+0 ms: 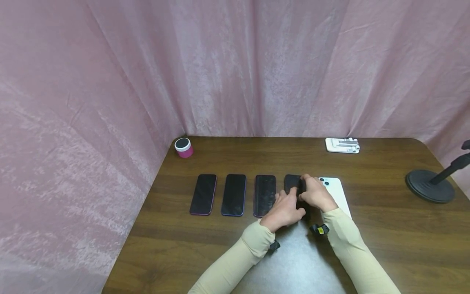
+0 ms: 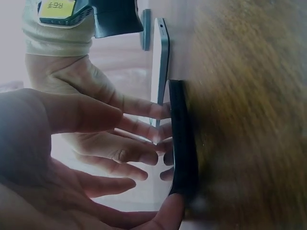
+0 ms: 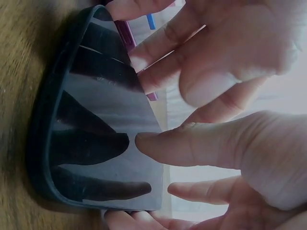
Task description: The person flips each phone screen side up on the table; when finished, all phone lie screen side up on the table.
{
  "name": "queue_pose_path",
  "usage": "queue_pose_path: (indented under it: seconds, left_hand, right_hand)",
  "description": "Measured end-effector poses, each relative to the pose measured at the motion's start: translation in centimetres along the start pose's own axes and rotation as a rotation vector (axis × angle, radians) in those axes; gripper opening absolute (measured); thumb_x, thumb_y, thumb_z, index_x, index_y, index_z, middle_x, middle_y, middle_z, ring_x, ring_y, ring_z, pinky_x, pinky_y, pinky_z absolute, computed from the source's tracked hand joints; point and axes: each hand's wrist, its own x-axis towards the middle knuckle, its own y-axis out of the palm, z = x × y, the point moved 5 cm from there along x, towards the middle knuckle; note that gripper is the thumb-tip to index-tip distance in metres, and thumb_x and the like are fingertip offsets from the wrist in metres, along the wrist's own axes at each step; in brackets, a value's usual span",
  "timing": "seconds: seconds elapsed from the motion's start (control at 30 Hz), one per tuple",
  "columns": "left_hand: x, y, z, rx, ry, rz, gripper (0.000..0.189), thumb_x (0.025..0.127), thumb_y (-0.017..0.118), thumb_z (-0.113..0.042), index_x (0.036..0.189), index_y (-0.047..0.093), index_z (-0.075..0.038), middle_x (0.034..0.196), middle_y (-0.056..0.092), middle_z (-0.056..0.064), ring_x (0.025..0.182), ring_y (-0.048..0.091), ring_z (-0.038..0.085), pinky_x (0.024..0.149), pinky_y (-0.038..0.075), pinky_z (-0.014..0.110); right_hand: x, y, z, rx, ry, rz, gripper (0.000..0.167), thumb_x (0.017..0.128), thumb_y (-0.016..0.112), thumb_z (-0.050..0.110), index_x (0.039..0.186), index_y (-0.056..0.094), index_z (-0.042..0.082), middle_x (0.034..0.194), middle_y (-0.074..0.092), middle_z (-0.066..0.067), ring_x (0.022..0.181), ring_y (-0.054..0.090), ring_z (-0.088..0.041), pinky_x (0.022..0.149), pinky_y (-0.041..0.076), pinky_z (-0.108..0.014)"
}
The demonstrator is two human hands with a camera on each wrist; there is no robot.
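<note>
A black phone point(image 1: 291, 180) lies screen up on the wooden table, fourth from the left in a row of phones. My left hand point(image 1: 283, 210) is at its left side, with fingertips touching the edge. On the other side, my right hand point(image 1: 316, 194) touches the far right part of it with its fingers. In the right wrist view, the right thumb point(image 3: 163, 146) hovers over the glossy screen point(image 3: 105, 110), apart from it. Both hands have fairly straight, spread fingers. The near part of the phone is hidden by the hands in the head view.
Three dark-screened phones point(image 1: 203, 194) line up to the left. A white phone point(image 1: 337, 191), camera side up, lies partly under my right forearm. Farther back are a pink jar with a white-rimmed lid point(image 1: 185, 150) and a white phone-shaped item point(image 1: 342, 146). A black stand point(image 1: 429, 185) is at right.
</note>
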Motion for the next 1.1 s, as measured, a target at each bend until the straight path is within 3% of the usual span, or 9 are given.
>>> queue_pose_path:
  seconds: [0.27,0.47,0.7,0.87,1.1]
  left_hand:
    - [-0.4,0.5,-0.5,0.113,0.013,0.037,0.071,0.092,0.071,-0.032,0.151,0.041,-0.006,0.143,0.048,0.02,0.133,0.04,0.032,0.099,0.047,0.036]
    - [-0.4,0.8,-0.6,0.144,0.017,0.048,0.072,0.093,0.069,-0.035,0.152,0.04,-0.004,0.147,0.045,0.022,0.135,0.038,0.034,0.099,0.047,0.037]
    - [0.1,0.0,-0.9,0.108,0.023,0.031,0.055,0.093,0.069,-0.034,0.137,0.051,-0.006,0.134,0.052,0.019,0.123,0.044,0.033,0.094,0.048,0.04]
    - [1.0,-0.7,-1.1,0.084,0.021,0.002,0.058,0.094,0.067,-0.035,0.143,0.049,-0.01,0.136,0.05,0.013,0.122,0.046,0.03,0.096,0.047,0.04]
    - [2.4,-1.4,-1.5,-0.029,0.122,-0.078,0.057,0.095,0.068,-0.028,0.146,0.048,-0.012,0.14,0.051,0.012,0.124,0.052,0.026,0.098,0.048,0.037]
  right_hand:
    - [-0.1,0.1,0.0,-0.003,-0.001,-0.002,0.06,0.079,0.068,-0.003,0.134,0.048,-0.014,0.123,0.053,-0.038,0.105,0.051,-0.043,0.088,0.045,-0.058]
    - [0.0,0.2,-0.2,-0.012,0.004,-0.002,0.059,0.078,0.067,-0.004,0.134,0.05,-0.014,0.123,0.053,-0.037,0.105,0.052,-0.042,0.089,0.046,-0.058]
    - [-0.1,-0.6,-0.2,-0.01,-0.044,0.004,0.054,0.084,0.068,0.0,0.133,0.049,-0.015,0.121,0.056,-0.037,0.105,0.054,-0.044,0.09,0.046,-0.059]
    - [0.0,-1.6,-0.5,0.068,-0.12,-0.046,0.051,0.093,0.065,0.008,0.134,0.049,-0.016,0.123,0.059,-0.037,0.112,0.058,-0.048,0.093,0.047,-0.059]
    - [0.1,-3.4,-2.1,0.19,-0.247,-0.138,0.045,0.097,0.064,0.011,0.134,0.051,-0.013,0.127,0.059,-0.033,0.109,0.064,-0.044,0.09,0.051,-0.056]
